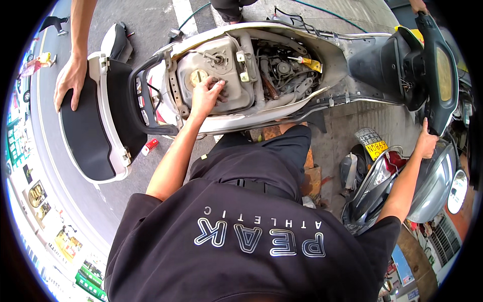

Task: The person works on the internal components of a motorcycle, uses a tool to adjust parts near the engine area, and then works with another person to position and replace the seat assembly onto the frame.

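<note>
A scooter lies across my view, seat off, body cavity open. My left hand (207, 95), fingers curled, touches the fuel tank (234, 93) just beside its pale cap (197, 76); what its fingertips hold, if anything, is hidden. My right hand (426, 142) grips the lower end of the handlebar (436, 105). Right of the tank, the engine (276, 68) shows in the cavity, with a yellow tool or tube (309, 64) on it. Another person's hand (72, 78) rests on the black-padded rear box (83, 141); another hand (418, 6) holds the handlebar's far end.
A parked scooter (430, 181) stands at the lower right beside me. A person's dark-clad legs (231, 7) are beyond the scooter, near a hose (347, 21). A road (55, 100) with a walking person and vehicles runs along the left. A small red object (150, 146) lies on the ground.
</note>
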{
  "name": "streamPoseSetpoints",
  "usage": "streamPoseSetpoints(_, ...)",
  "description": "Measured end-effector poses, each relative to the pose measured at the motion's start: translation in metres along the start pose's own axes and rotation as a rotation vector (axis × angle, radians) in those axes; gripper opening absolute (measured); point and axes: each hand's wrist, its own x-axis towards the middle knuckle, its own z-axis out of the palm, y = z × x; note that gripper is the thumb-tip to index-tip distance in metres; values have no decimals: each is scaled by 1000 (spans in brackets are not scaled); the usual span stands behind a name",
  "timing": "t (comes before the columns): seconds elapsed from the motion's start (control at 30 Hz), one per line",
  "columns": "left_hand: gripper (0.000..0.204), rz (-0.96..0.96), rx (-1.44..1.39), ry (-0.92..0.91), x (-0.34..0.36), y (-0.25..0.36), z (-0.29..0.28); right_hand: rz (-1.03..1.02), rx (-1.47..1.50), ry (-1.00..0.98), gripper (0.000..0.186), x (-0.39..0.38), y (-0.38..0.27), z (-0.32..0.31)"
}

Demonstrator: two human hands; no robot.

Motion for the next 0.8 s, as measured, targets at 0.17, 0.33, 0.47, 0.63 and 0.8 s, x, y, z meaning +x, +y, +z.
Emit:
streamPoseSetpoints(0.17, 22, 24, -5, -14, -1, 0, 0, -8, 4, -9, 97, 0, 1, 1)
streamPoseSetpoints(0.33, 22, 11, 0, -1, 1, -1, 1, 6, -6, 26, 97, 2, -1, 5)
streamPoseSetpoints(0.47, 22, 14, -7, 4, 0, 0, 0, 17, -85, 41, 93, 0, -2, 4)
streamPoseSetpoints(0.63, 23, 15, 2, -9, -2, 4, -1, 5, -22, 7, 93, 0, -2, 1)
streamPoseSetpoints(0.8, 20, -4, -24, -6, -2, 4, 1, 9, -29, 8, 93, 3, 2, 6)
